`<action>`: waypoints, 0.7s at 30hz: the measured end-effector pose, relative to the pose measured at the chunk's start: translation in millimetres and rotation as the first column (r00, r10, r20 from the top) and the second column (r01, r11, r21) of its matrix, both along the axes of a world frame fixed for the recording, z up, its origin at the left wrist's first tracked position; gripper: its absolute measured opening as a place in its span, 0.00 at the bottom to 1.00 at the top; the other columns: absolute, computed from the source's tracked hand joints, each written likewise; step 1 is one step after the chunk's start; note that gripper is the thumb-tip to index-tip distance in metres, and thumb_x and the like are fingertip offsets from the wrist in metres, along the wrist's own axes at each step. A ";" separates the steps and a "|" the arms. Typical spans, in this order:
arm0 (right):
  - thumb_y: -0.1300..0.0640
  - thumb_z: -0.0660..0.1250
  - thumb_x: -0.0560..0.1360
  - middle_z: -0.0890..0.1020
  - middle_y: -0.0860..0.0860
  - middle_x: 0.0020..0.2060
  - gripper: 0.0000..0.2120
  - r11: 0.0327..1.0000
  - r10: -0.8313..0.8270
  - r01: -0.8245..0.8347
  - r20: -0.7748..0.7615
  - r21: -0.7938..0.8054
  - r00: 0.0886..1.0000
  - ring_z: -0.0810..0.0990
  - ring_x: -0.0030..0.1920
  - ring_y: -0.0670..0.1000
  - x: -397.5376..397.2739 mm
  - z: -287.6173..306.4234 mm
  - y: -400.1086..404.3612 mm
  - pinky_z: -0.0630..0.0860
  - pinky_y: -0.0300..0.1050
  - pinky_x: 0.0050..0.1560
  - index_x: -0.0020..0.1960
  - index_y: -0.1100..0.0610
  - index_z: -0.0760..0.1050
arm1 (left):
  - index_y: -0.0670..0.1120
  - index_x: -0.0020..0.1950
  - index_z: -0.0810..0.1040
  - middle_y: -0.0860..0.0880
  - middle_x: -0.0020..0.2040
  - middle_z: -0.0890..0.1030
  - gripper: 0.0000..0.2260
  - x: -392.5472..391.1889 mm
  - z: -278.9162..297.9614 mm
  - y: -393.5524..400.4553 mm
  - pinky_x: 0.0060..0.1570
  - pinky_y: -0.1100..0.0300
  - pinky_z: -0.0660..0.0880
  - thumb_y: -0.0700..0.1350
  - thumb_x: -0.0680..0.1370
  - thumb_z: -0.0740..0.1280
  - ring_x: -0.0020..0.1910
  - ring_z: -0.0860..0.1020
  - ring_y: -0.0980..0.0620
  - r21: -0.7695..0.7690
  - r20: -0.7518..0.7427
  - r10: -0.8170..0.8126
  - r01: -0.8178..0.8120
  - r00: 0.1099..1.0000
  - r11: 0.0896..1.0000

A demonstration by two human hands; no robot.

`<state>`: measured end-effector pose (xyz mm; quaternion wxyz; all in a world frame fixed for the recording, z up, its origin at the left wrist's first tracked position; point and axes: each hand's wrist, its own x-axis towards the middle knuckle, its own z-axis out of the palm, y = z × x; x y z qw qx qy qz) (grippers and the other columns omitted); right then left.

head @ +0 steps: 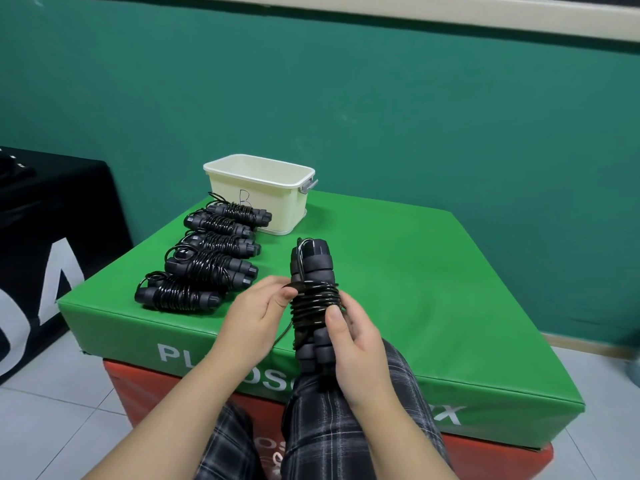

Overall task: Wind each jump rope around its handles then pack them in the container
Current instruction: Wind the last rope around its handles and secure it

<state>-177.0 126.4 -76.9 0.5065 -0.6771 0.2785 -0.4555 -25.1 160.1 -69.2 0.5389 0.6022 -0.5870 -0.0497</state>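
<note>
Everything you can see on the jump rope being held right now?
The black jump rope with grey ribbed foam-looking handles is held roughly upright over the person's lap at the near edge of the green padded block. Its two handles lie side by side, with glossy black cord coiled around their middle. The right hand grips the handles, thumb on the coils; the left hand pinches the cord. A loose strand hangs below.
</note>
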 end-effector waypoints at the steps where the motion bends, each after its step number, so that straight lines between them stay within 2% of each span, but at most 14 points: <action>1: 0.43 0.64 0.74 0.82 0.44 0.55 0.14 1.000 -0.023 0.022 0.026 0.019 0.999 0.79 0.56 0.40 -0.1 2.0 0.2 0.74 0.37 0.57 0.59 0.43 0.72 | 0.44 0.50 0.84 0.58 0.49 0.80 0.30 0.6 2.2 1.4 0.50 0.73 0.69 0.68 0.75 0.54 0.49 0.77 0.62 -0.018 0.011 0.040 -0.040 0.999 0.999; 2: 0.47 0.65 0.76 0.80 0.45 0.56 0.12 0.999 -0.039 0.037 0.052 0.029 0.998 0.79 0.55 0.37 -0.1 3.8 0.1 0.74 0.33 0.55 0.59 0.43 0.71 | 0.42 0.47 0.85 0.61 0.46 0.78 0.26 0.1 4.4 3.0 0.49 0.76 0.67 0.64 0.75 0.60 0.46 0.76 0.65 -0.041 -0.006 0.082 -0.082 0.997 0.996; 4: 0.54 0.63 0.78 0.78 0.43 0.55 0.13 0.997 -0.081 0.081 0.069 0.009 0.994 0.79 0.48 0.33 -0.7 6.0 -0.2 0.72 0.28 0.48 0.60 0.40 0.69 | 0.39 0.42 0.85 0.65 0.43 0.75 0.20 -2.2 8.2 5.9 0.45 0.81 0.64 0.57 0.73 0.68 0.44 0.75 0.72 -0.074 -0.051 0.137 -0.140 0.989 0.987; 6: 0.51 0.61 0.79 0.77 0.41 0.53 0.14 0.992 -0.127 0.128 0.066 -0.020 0.990 0.79 0.49 0.36 -0.1 5.2 -0.7 0.72 0.29 0.48 0.61 0.37 0.69 | 0.39 0.40 0.85 0.66 0.40 0.74 0.19 -3.5 10.1 8.6 0.44 0.81 0.65 0.56 0.70 0.70 0.43 0.73 0.75 -0.097 -0.020 0.177 -0.178 0.984 0.979; 8: 0.46 0.59 0.79 0.77 0.39 0.54 0.12 0.980 -0.178 0.180 0.031 -0.087 0.984 0.77 0.56 0.40 1.8 2.5 -0.9 0.72 0.33 0.55 0.60 0.33 0.71 | 0.42 0.36 0.85 0.65 0.37 0.75 0.22 -3.3 9.9 9.5 0.42 0.73 0.69 0.61 0.68 0.67 0.42 0.75 0.69 -0.101 0.043 0.206 -0.201 0.978 0.974; 9: 0.48 0.58 0.80 0.76 0.38 0.55 0.13 0.965 -0.213 0.209 -0.009 -0.160 0.977 0.75 0.58 0.39 2.5 1.7 -0.3 0.70 0.33 0.57 0.59 0.31 0.71 | 0.42 0.33 0.84 0.62 0.35 0.77 0.24 -3.2 8.8 9.0 0.41 0.66 0.71 0.63 0.69 0.64 0.41 0.76 0.64 -0.094 0.070 0.212 -0.205 0.975 0.974; 10: 0.52 0.58 0.80 0.76 0.39 0.55 0.15 0.945 -0.245 0.228 -0.047 -0.233 0.968 0.73 0.59 0.37 2.7 0.0 0.6 0.68 0.30 0.58 0.58 0.32 0.71 | 0.43 0.32 0.82 0.58 0.34 0.78 0.26 -3.4 7.3 8.6 0.41 0.60 0.72 0.64 0.70 0.61 0.40 0.76 0.59 -0.082 0.096 0.221 -0.214 0.970 0.973; 12: 0.58 0.57 0.81 0.75 0.42 0.55 0.17 0.925 -0.267 0.227 -0.095 -0.306 0.959 0.71 0.57 0.33 3.0 0.9 4.1 0.63 0.23 0.55 0.60 0.36 0.70 | 0.43 0.30 0.80 0.53 0.32 0.78 0.28 -4.9 6.9 9.1 0.38 0.53 0.72 0.66 0.71 0.58 0.36 0.76 0.54 -0.055 0.151 0.255 -0.250 0.955 0.967; 14: 0.52 0.56 0.80 0.75 0.44 0.57 0.14 0.916 -0.280 0.216 -0.151 -0.338 0.948 0.70 0.57 0.32 2.8 1.3 5.2 0.62 0.21 0.54 0.64 0.41 0.71 | 0.46 0.26 0.73 0.51 0.29 0.74 0.30 -4.5 6.7 10.4 0.33 0.51 0.72 0.69 0.72 0.53 0.31 0.74 0.52 -0.025 0.215 0.300 -0.302 0.929 0.953; 17: 0.35 0.54 0.72 0.71 0.42 0.60 0.31 0.903 -0.305 0.163 -0.325 -0.398 0.895 0.69 0.58 0.35 5.7 -0.3 8.4 0.64 0.24 0.53 0.71 0.47 0.67 | 0.46 0.25 0.66 0.51 0.25 0.68 0.34 -1.3 6.1 12.4 0.26 0.56 0.67 0.73 0.73 0.44 0.26 0.71 0.49 0.006 0.353 0.398 -0.427 0.847 0.904; 19: 0.32 0.56 0.68 0.72 0.43 0.61 0.38 0.846 -0.394 0.141 -0.425 -0.514 0.815 0.70 0.61 0.42 9.4 -2.1 11.0 0.67 0.31 0.56 0.73 0.51 0.65 | 0.47 0.24 0.63 0.53 0.24 0.65 0.33 -2.4 7.5 14.1 0.22 0.62 0.59 0.71 0.75 0.42 0.23 0.68 0.50 -0.035 0.432 0.434 -0.466 0.791 0.884; 21: 0.35 0.58 0.68 0.77 0.47 0.59 0.38 0.778 -0.492 0.135 -0.462 -0.614 0.738 0.74 0.58 0.49 13.2 -4.1 13.3 0.74 0.41 0.55 0.71 0.56 0.67 | 0.50 0.24 0.58 0.54 0.23 0.61 0.30 -3.9 9.7 15.4 0.21 0.67 0.51 0.68 0.77 0.43 0.20 0.65 0.51 -0.099 0.487 0.457 -0.472 0.745 0.876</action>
